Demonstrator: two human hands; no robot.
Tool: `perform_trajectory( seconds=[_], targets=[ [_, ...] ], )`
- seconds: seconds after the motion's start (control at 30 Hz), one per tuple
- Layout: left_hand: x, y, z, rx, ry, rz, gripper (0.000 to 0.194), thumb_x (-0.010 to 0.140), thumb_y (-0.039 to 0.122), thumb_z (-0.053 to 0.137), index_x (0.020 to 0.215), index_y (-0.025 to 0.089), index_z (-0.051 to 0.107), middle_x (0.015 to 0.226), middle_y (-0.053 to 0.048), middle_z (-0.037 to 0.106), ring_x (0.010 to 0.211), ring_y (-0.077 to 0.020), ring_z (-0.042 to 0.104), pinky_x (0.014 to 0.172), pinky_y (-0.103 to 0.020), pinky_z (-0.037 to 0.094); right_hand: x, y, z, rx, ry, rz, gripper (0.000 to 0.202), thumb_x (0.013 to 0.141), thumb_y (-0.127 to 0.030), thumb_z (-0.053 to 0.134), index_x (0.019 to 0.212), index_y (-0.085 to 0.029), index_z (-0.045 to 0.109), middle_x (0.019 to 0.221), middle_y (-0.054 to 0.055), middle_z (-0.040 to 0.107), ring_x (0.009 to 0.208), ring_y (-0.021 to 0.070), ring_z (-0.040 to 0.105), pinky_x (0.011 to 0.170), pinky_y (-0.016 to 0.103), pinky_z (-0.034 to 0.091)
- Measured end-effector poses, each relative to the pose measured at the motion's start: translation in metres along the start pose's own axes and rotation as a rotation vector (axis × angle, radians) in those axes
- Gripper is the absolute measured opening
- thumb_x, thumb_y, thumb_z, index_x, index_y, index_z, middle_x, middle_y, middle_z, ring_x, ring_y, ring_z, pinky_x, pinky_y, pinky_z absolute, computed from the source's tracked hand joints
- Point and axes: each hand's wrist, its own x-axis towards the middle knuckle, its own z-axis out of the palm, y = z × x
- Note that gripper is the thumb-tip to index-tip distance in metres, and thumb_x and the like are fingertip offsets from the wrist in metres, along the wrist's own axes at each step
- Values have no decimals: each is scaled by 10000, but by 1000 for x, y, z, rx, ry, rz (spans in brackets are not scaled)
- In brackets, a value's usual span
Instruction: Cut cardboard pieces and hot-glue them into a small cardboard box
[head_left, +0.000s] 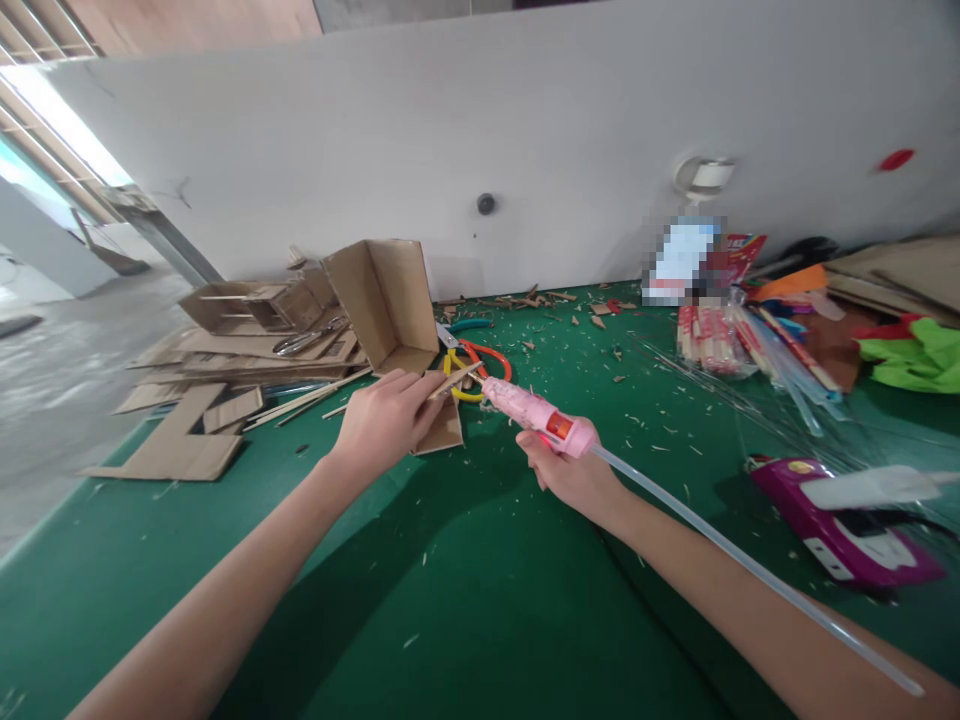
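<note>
My right hand [574,475] is wrapped round a pink hot glue gun [529,410], whose nozzle points left. A long clear glue stick [750,555] trails out of its back end, over my right forearm. Between the fingers of my left hand [382,420] is a thin cardboard strip [456,380], its free edge close to the glue gun's nozzle; whether they touch I cannot tell. Just behind my left hand stands a folded cardboard piece [390,300] with upright walls. Scissors with red and yellow handles [495,358] lie behind the strip, partly hidden.
Cardboard pieces and a small cardboard model [285,305] are piled at the left, beside thin wooden sticks [307,400]. Scraps litter the green table [480,600]. At right lie packaged sticks [709,335], a magenta device [847,530], a white bottle [862,488] and green material [915,355].
</note>
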Motion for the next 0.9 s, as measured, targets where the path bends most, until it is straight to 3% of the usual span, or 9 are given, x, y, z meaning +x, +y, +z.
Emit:
perform_trajectory(
  seconds=[0.33,0.63,0.9],
  targets=[
    [0,-2,1,30,9,8,279,926,305,437,1070,219,660,879,-37,725,762,-185,638,551,-278,437,2,-4,-1,-1,-1,-1,395,798,-531,589,598,-213,469,428,-50,446,368,88,424,367,225,359],
    [-2,-1,2,24,15,6,281,927,312,443,1060,206,667,872,-49,725,769,-187,640,559,-275,446,6,-14,-4,21,17,136,445,757,-586,575,548,-226,417,384,-50,420,327,89,428,354,225,344],
    [0,-1,1,10,16,18,277,932,303,442,1080,211,656,891,-33,726,769,-183,642,567,-278,447,4,-8,-2,28,13,37,417,796,-552,573,585,-214,451,415,-54,424,350,85,417,365,227,348]
  ],
)
